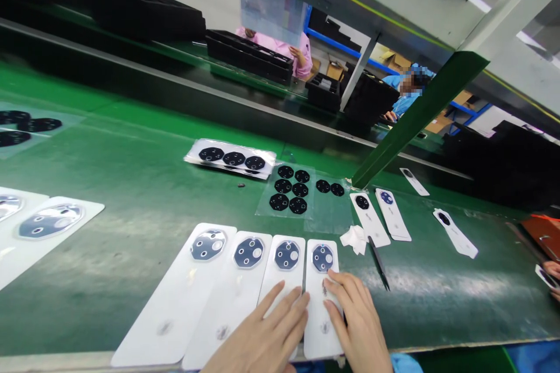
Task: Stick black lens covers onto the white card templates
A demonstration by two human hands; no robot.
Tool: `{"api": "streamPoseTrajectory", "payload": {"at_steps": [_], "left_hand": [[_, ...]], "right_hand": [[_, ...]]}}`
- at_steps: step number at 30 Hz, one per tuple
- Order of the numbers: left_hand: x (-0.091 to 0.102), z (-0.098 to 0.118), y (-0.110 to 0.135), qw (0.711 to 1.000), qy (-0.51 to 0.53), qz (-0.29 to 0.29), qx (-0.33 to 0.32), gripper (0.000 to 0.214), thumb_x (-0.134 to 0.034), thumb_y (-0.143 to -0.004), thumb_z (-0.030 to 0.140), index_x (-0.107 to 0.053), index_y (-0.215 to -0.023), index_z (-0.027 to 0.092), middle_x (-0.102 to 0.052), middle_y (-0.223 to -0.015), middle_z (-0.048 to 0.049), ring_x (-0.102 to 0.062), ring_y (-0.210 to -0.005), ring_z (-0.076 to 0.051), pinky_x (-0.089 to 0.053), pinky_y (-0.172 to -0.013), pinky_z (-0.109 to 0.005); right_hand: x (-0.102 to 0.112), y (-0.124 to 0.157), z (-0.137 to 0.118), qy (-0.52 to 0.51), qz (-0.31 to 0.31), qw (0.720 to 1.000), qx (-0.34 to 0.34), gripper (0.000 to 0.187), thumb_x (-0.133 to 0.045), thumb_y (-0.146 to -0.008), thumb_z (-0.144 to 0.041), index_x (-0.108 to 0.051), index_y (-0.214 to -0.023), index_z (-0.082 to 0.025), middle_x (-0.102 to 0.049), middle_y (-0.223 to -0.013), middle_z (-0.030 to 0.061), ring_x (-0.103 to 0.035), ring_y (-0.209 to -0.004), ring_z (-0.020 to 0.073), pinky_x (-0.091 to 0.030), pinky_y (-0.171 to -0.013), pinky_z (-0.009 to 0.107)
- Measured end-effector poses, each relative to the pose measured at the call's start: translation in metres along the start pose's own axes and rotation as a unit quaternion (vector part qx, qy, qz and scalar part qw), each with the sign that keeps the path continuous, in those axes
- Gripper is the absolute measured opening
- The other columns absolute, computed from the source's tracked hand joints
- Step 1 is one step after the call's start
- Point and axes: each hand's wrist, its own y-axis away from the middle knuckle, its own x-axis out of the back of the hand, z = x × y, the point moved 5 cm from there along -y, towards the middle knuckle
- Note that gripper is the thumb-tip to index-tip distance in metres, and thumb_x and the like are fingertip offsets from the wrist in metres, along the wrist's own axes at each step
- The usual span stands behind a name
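Four white phone back panels lie side by side along the bench's front edge, each with a dark octagonal camera piece. My left hand rests with fingers stretched over the third phone back panel from the left, covering its lower part. Its fingertips reach the gap beside the rightmost panel. My right hand touches that rightmost panel along its right side, thumb and fingers apart, just below the camera piece. Left of my hands lie the leftmost panel and the second panel.
Behind are a stack of clear-wrapped pieces, a clear sheet of black octagons, crumpled white tissue and black tweezers. More panels lie right. A green post rises behind. A co-worker's hand shows far right.
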Motion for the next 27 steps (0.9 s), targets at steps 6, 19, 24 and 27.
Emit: {"api": "streamPoseTrajectory", "payload": {"at_steps": [6, 19, 24, 27], "left_hand": [[-0.001, 0.012, -0.015, 0.999, 0.009, 0.032, 0.013, 0.048, -0.047, -0.09, 0.045, -0.057, -0.121, 0.01, -0.053, -0.133, -0.0128, -0.05, -0.123, -0.025, -0.038, -0.103, -0.04], [0.0, 0.011, -0.019, 1.0, -0.005, 0.026, -0.015, 0.042, -0.039, -0.095, 0.037, -0.057, -0.117, 0.006, -0.057, -0.129, -0.0123, -0.054, -0.117, -0.025, -0.038, -0.099, -0.036], [-0.009, 0.012, -0.019, 0.998, -0.012, 0.06, 0.0, 0.041, -0.038, -0.095, 0.038, -0.058, -0.112, 0.007, -0.058, -0.127, -0.0126, -0.054, -0.116, -0.025, -0.037, -0.099, -0.035], [-0.014, 0.014, -0.02, 0.997, -0.009, 0.071, 0.002, 0.04, -0.04, -0.094, 0.04, -0.059, -0.108, 0.008, -0.06, -0.125, -0.0126, -0.055, -0.113, -0.024, -0.036, -0.099, -0.034]], "right_hand": [[0.044, -0.033, 0.051, -0.009, -0.004, 0.995, -0.104, 0.023, -0.047, -0.091, -0.035, -0.061, -0.107, -0.025, -0.061, -0.118, 0.0044, -0.057, -0.109, 0.0222, -0.047, -0.089, 0.035], [0.033, -0.13, 0.017, 0.015, -0.07, 0.997, 0.007, 0.021, -0.046, -0.09, -0.031, -0.065, -0.095, -0.024, -0.067, -0.096, 0.0024, -0.064, -0.087, 0.0202, -0.049, -0.067, 0.031], [-0.008, -0.193, -0.062, -0.022, -0.169, 0.971, 0.166, 0.012, -0.059, -0.086, -0.025, -0.065, -0.096, -0.024, -0.067, -0.106, -0.0018, -0.063, -0.094, 0.0151, -0.049, -0.082, 0.029], [-0.036, -0.233, -0.093, -0.021, -0.174, 0.965, 0.194, 0.019, -0.059, -0.088, -0.028, -0.062, -0.1, -0.014, -0.064, -0.105, 0.0045, -0.063, -0.093, 0.0193, -0.051, -0.081, 0.039]]}}
